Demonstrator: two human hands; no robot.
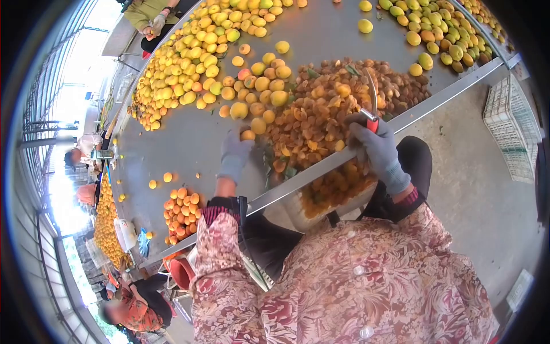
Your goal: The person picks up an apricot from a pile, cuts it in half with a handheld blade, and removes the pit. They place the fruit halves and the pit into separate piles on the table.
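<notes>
My left hand [235, 155], in a grey glove, is closed on an orange apricot [247, 135] just above the metal table [195, 143]. My right hand [379, 152], gloved too, grips the red handle of a curved knife [373, 103]; its thin blade points up and away from me. Between and beyond both hands lies a heap of brown pits and torn apricot pieces [321, 109]. Whole yellow-orange apricots [263, 86] sit behind the left hand. Below the table edge, a tub [303, 221] at my lap holds orange apricot pieces [335, 186].
A large pile of yellow apricots [195, 51] covers the far left, greener ones [441, 28] the far right. A small orange group [182, 212] lies near the left edge. A raised metal rim [429, 103] runs before me. A white crate [510, 126] stands right. Other people work left.
</notes>
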